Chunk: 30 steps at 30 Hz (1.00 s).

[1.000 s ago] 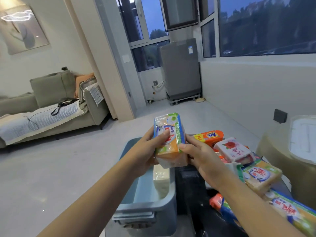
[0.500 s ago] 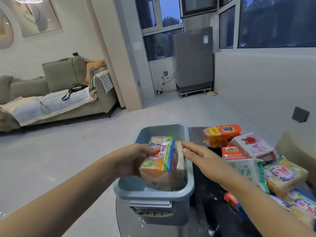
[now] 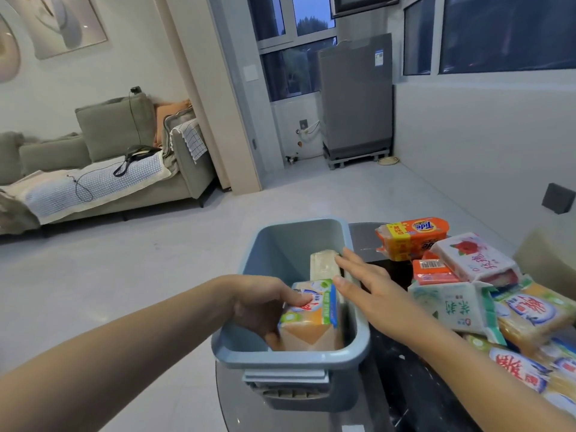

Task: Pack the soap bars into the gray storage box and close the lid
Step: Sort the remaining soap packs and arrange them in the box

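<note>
I am packing wrapped soap bars into a gray storage box [image 3: 280, 244] that sits on a dark glossy surface [image 3: 389, 385] in front of me. My left hand [image 3: 261, 304] is down inside the box, fingers curled around an orange and green soap pack [image 3: 311, 313], holding it on edge against the right-hand wall. I judge it stands upright this way so that more packs can line up beside it. Just behind it, a pale cream soap bar [image 3: 324, 265] also stands on edge against the same wall. My right hand [image 3: 371, 291] hovers over the box's right rim, fingers straight and spread, holding nothing; its fingertips reach the tops of both bars, probably to steady them so they do not tip. The left half of the box has room. To my right, just beside the box, a heap of unpacked soap waits on the surface: an orange Tide pack [image 3: 411, 236], a white rose-printed pack [image 3: 473, 261] and others. No lid is in view, so closing comes much later.
</note>
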Tool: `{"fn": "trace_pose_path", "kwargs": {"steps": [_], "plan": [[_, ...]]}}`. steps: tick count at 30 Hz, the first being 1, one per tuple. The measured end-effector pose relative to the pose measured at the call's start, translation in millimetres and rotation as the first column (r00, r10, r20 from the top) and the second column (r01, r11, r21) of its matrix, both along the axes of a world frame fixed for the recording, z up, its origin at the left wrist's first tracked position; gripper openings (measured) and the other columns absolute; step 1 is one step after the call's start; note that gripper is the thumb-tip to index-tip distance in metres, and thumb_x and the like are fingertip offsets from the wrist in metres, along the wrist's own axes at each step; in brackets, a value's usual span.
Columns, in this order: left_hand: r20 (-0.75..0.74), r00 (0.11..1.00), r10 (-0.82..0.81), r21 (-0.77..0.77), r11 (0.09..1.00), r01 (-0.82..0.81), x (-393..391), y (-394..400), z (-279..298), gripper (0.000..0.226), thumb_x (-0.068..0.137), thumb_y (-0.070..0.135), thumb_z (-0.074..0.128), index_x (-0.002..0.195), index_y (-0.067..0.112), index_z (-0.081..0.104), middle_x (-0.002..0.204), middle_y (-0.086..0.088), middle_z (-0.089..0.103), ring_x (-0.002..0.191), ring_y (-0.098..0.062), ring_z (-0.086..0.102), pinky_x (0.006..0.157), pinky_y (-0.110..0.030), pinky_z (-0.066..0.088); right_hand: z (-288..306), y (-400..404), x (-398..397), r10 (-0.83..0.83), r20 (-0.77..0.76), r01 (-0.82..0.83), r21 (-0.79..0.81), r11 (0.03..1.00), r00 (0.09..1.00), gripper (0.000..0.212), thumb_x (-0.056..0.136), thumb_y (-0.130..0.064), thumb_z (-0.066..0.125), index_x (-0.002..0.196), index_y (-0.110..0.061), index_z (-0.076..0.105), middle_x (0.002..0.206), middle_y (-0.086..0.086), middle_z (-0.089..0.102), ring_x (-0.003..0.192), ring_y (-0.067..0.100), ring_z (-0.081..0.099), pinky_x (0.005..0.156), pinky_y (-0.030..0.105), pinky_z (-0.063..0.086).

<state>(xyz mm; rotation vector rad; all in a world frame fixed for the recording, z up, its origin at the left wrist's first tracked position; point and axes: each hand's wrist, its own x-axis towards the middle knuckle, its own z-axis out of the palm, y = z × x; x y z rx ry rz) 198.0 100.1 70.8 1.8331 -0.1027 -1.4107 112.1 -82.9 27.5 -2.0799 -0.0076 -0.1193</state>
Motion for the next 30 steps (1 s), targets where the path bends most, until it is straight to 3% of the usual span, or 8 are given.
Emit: {"fn": "trace_pose_path", "kwargs": {"steps": [4,10,15,16,18,21,27,30], "plan": [[-0.063,0.997,-0.054,-0.022,0.998,0.052,-1,-11,-12,0.022,0.098,0.026,0.041,0.101,0.012,0.058,0.078,0.002,0.074,0.069,-0.012,0.071,0.064,-0.03,0.06,1,-6,-2,-0.003,0.035,0.003,-0.014,1.0,0.999,0.053,0.092,-0.043,0.043,0.141,-0.042,0.024,0.144,-0.031,0.013,0.135,-0.002,0.01,0.109,0.034,0.02],[-0.061,0.992,-0.111,0.034,0.993,0.113,-9,-30,-32,0.018,0.098,0.012,0.042,0.093,0.012,0.059,0.082,0.001,0.07,0.084,-0.015,0.062,0.099,-0.041,0.04,-2,-7,-4,0.037,0.048,-0.035,-0.057,0.998,0.998,0.061,0.093,-0.036,0.045,0.144,-0.039,0.012,0.137,-0.036,0.002,0.126,-0.012,-0.001,0.111,0.033,0.015],[-0.013,0.993,-0.117,0.058,0.991,0.117,-8,-34,-37,0.014,0.096,0.011,0.047,0.09,0.011,0.059,0.069,0.006,0.073,0.074,-0.013,0.064,0.096,-0.039,0.043,-3,-7,-6,0.039,0.073,-0.036,-0.049,0.998,0.997,0.061,0.093,-0.032,0.046,0.145,-0.034,0.012,0.141,-0.033,0.004,0.13,-0.01,0.0,0.111,0.028,0.012],[0.01,0.993,-0.12,0.067,0.991,0.119,-7,-35,-37,0.013,0.096,0.011,0.048,0.095,0.009,0.06,0.073,0.003,0.074,0.075,-0.015,0.065,0.095,-0.039,0.044,-4,-7,-6,0.041,0.077,-0.037,-0.043,0.998,0.996,0.061,0.094,-0.032,0.046,0.145,-0.034,0.012,0.141,-0.032,0.004,0.13,-0.009,0.0,0.111,0.027,0.012],[0.066,0.992,-0.108,0.087,0.991,0.102,-7,-38,-38,0.027,0.096,0.012,0.049,0.119,0.0,0.056,0.107,-0.012,0.07,0.091,-0.022,0.061,0.097,-0.041,0.043,-5,-7,-6,0.042,0.085,-0.04,-0.025,0.999,0.996,0.061,0.094,-0.031,0.045,0.144,-0.034,0.012,0.142,-0.032,0.004,0.13,-0.011,-0.002,0.109,0.024,0.009],[0.084,0.994,-0.067,0.081,0.995,0.06,-6,-39,-46,0.042,0.096,0.011,0.048,0.133,-0.007,0.043,0.14,-0.023,0.048,0.102,-0.025,0.052,0.1,-0.042,0.041,-8,-8,-5,0.055,0.076,-0.054,-0.011,0.998,0.996,0.059,0.095,-0.032,0.041,0.143,-0.038,0.009,0.138,-0.036,0.0,0.123,-0.015,-0.008,0.1,0.016,0.003],[0.092,0.996,-0.002,0.091,0.996,-0.006,-6,-43,-55,0.042,0.096,0.008,0.046,0.135,-0.005,0.041,0.143,-0.019,0.046,0.125,-0.029,0.05,0.108,-0.04,0.038,-9,-10,-4,0.066,0.072,-0.065,-0.012,0.998,0.995,0.059,0.095,-0.031,0.04,0.144,-0.037,0.007,0.138,-0.036,-0.002,0.125,-0.014,-0.009,0.098,0.016,0.002],[0.097,0.995,-0.02,0.128,0.992,0.008,-10,-43,-53,0.041,0.097,0.012,0.048,0.135,-0.002,0.043,0.127,-0.015,0.059,0.106,-0.022,0.059,0.107,-0.035,0.038,-7,-11,-5,0.054,0.065,-0.053,-0.007,0.999,0.996,0.058,0.096,-0.03,0.04,0.144,-0.036,0.008,0.139,-0.035,0.0,0.123,-0.014,-0.007,0.098,0.018,0.005]]}}
